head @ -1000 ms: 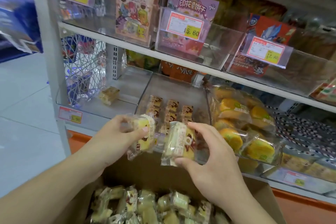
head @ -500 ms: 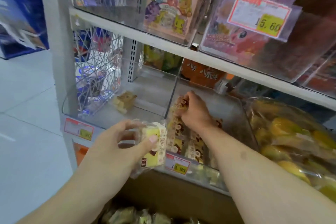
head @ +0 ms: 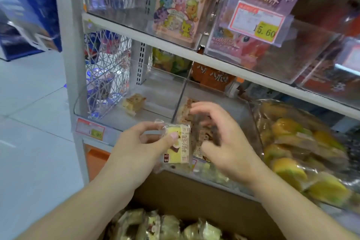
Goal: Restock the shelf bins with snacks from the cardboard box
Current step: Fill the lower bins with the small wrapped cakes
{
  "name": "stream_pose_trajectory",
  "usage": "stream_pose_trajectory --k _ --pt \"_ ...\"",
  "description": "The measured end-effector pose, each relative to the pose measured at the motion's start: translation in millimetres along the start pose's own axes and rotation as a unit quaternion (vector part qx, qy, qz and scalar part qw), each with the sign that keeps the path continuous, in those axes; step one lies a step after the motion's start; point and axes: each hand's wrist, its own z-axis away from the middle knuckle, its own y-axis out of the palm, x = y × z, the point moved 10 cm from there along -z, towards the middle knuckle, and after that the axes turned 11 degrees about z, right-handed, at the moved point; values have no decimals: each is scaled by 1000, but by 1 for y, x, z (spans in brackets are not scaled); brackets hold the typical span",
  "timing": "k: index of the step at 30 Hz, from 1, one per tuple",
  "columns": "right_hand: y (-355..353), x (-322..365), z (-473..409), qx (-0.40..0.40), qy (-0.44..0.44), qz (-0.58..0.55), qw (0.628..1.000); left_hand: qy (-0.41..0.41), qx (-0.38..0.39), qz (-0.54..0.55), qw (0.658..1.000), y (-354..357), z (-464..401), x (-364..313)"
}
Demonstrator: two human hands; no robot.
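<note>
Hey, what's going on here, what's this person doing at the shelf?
A person is restocking a shop shelf with wrapped snack cakes. The left hand grips one wrapped cake in front of the shelf. The right hand reaches, loosely curled, over the middle clear bin, where similar cakes already lie; nothing shows in its grasp. Below, an open cardboard box holds more of them. The bin on the left holds a single cake.
</note>
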Motion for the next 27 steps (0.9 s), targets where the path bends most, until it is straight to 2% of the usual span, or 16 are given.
stream_pose_trajectory --k 2,4,7,11,13,15,18,20,24,27 --pt "7 19 26 64 -37 50 996 -10 12 8 1000 11 6 0" --pt "8 22 42 78 -52 116 989 -14 27 3 1000 22 13 -1" --pt "-4 14 52 23 -28 168 985 -39 86 -31 995 40 21 4" --pt "-23 5 61 -71 44 158 984 -85 129 -17 988 52 24 18" --pt "-19 6 61 -41 48 135 989 -89 122 -1 989 50 23 18" --pt "-14 10 60 25 41 112 993 -71 114 -33 990 46 19 14" --pt "-14 12 57 79 3 170 982 -58 121 -59 989 44 16 8" --pt "-16 7 58 55 5 192 980 -58 104 -35 992 41 14 8" --pt "-26 1 67 -57 68 182 979 -58 107 24 992 45 17 9" --pt "-23 -4 73 -74 103 138 982 -78 111 85 987 51 20 14"
